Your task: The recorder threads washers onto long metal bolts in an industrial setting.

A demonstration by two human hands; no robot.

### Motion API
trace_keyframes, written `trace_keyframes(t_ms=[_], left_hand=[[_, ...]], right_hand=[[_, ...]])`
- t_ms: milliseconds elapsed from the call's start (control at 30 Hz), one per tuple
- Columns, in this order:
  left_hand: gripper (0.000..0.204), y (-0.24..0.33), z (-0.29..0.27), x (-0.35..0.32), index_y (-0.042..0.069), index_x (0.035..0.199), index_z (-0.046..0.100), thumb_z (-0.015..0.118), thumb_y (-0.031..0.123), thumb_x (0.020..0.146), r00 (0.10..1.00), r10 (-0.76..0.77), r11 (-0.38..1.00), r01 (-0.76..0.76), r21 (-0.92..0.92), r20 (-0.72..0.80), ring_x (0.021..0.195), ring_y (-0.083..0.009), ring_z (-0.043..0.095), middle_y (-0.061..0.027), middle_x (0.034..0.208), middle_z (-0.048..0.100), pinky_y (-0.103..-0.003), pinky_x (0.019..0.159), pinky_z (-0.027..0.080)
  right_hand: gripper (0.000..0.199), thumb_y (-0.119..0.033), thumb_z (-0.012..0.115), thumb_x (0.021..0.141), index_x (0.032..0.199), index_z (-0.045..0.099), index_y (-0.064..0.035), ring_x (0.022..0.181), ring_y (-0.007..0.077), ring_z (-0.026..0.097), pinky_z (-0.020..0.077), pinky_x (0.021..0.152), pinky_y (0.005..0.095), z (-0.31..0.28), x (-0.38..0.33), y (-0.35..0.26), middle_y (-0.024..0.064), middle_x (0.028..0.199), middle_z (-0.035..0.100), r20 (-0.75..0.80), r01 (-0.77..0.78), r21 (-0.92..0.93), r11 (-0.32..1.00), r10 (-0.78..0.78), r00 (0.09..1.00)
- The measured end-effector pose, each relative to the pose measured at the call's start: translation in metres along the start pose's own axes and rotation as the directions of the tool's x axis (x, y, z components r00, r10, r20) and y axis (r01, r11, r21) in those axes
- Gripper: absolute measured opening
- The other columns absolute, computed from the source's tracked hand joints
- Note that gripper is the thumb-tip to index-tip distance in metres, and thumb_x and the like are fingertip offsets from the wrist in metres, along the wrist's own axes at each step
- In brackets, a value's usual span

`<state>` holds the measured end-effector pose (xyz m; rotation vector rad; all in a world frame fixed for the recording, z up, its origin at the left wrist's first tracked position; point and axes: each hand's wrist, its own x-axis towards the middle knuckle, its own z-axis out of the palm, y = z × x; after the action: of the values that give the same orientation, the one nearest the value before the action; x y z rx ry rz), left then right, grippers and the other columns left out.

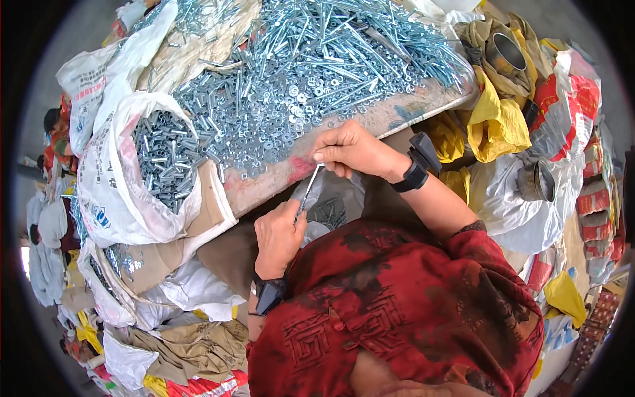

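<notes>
Silvery, a slim metal rod [309,188] slants beside the near edge of a worktable [418,106] strewn with washers [281,135]. The left hand [278,240] is closed round its lower end; the right hand [352,151] pinches its upper tip, though the detail between those fingertips is too small to make out.

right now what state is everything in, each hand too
left hand: closed around the lower end of the thin metal rod
right hand: pinching near the rod's upper end
thin metal rod: held slanted between both hands
white sack: mouth open, metal sleeves inside
long rods: loose, heaped in a tangle
washers: loose, scattered
yellow bag: crumpled
</notes>
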<state>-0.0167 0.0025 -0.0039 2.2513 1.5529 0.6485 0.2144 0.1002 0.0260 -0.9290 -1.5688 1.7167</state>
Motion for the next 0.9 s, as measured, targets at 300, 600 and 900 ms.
trace_keyframes(t_ms=[300,600,900], left_hand=[[0.012,-0.016,0.002,-0.005,0.003,0.090,0.062,0.068,0.010,0.083,0.997,-0.050,0.965,0.032,-0.260,-0.064,0.065,-0.0320,0.063,-0.0124,0.073,0.063,-0.039,0.058,0.047],[0.011,-0.029,0.000,0.001,0.003,0.094,0.067,0.068,0.009,0.085,0.932,-0.357,0.800,0.336,-0.497,0.055,0.054,-0.0114,0.052,-0.0111,0.063,0.060,-0.031,0.054,0.044],[0.014,-0.007,-0.001,0.000,0.002,0.092,0.066,0.068,0.012,0.083,0.989,-0.120,0.923,0.142,-0.357,0.082,0.057,-0.0088,0.047,-0.0111,0.064,0.056,-0.031,0.054,0.043]], right_hand=[[0.027,-0.029,0.070,0.092,0.095,0.066,-0.0022,0.055,0.0134,0.062,0.0464,0.049,0.0264,-0.010,0.038,0.007,0.0056,0.074,0.067,-0.056,0.123,-0.093,0.988,-0.128,0.990],[0.012,-0.009,0.056,0.081,0.091,0.059,-0.0031,0.082,0.0312,0.067,0.0556,0.066,0.0416,-0.003,0.080,0.023,0.0131,0.091,0.062,-0.066,-0.081,-0.997,-0.001,-0.561,0.825],[0.010,-0.003,0.067,0.091,0.099,0.070,0.0029,0.068,0.0090,0.062,0.0530,0.057,0.0241,0.010,0.013,-0.006,0.0036,0.083,0.059,-0.055,0.272,-0.155,0.950,-0.283,0.958]])
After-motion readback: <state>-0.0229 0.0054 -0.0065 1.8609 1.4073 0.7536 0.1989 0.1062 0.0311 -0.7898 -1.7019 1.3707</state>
